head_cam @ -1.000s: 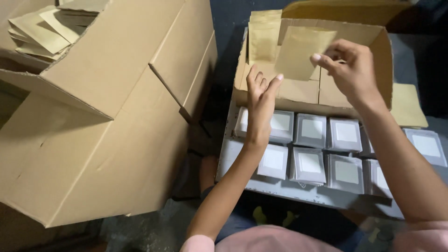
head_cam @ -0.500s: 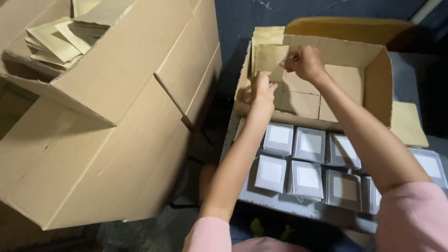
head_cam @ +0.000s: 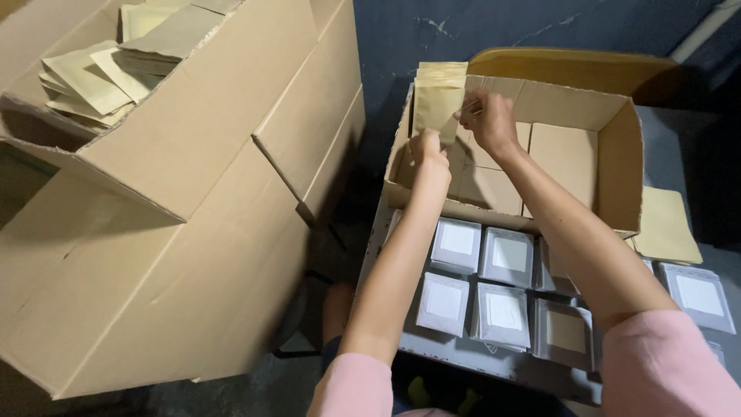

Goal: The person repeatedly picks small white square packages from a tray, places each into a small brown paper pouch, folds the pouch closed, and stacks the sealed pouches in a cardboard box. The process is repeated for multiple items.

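Both hands hold a tan paper pouch (head_cam: 437, 108) upright against the far left inner wall of an open cardboard box (head_cam: 617, 162). My left hand (head_cam: 427, 148) pinches its lower edge. My right hand (head_cam: 488, 117) grips its right side near the top. More tan pouches (head_cam: 442, 72) stand behind it along that corner. Flat tan pieces (head_cam: 494, 185) cover the box floor.
Several grey packets with white windows (head_cam: 505, 259) lie in rows on a tray below the box. A large cardboard carton (head_cam: 193, 232) stands at the left, with loose tan pouches (head_cam: 100, 77) in its top. A yellow sheet (head_cam: 668, 228) lies to the right.
My hands moved from the middle of the box to its far left corner, carrying the pouch and standing it against the wall. The view has tilted forward.
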